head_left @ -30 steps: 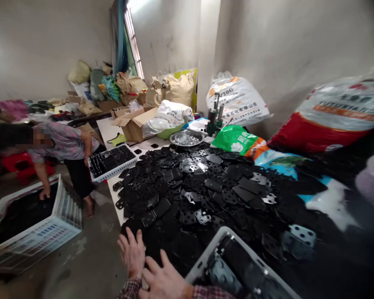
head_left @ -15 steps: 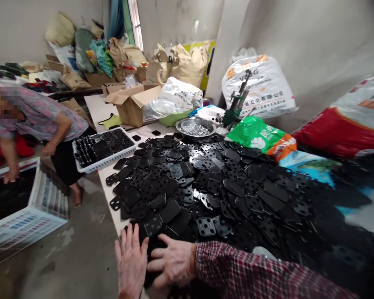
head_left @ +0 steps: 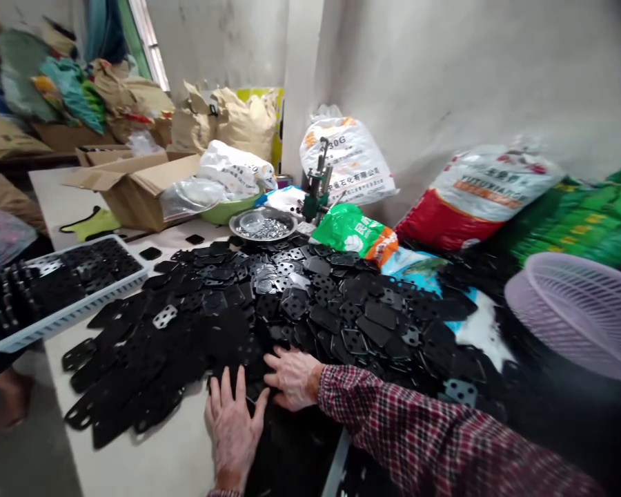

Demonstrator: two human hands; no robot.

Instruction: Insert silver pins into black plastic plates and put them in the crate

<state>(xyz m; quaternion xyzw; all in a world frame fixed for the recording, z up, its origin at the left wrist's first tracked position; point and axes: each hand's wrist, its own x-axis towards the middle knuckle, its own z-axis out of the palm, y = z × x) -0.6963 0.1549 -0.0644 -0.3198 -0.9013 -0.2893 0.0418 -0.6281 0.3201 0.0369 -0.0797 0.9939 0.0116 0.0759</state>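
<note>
A wide heap of flat black plates with round holes (head_left: 310,297) spreads over the white table (head_left: 170,459). At the heap's near edge my left hand (head_left: 232,421) lies with fingers stretched out, palm down on the plates. Just to its right, my right hand (head_left: 293,378) rests on the pile with its fingers spread, the thumb of the left hand close to it. Neither hand grips a plate. Below my right forearm shows the pale rim of a tray (head_left: 336,462), mostly hidden by the plaid sleeve.
A white basket with rows of plates (head_left: 98,293) stands left, beside a partly seen person (head_left: 3,238). Behind the heap are a metal bowl of small parts (head_left: 263,224), a green hand press (head_left: 318,186) and a cardboard box (head_left: 134,190). A lilac basket (head_left: 574,310) stands right.
The view has swung to the right, bringing the lilac basket and green sacks into sight. Both hands have shifted over the near plates, and bare tabletop now shows left of them.
</note>
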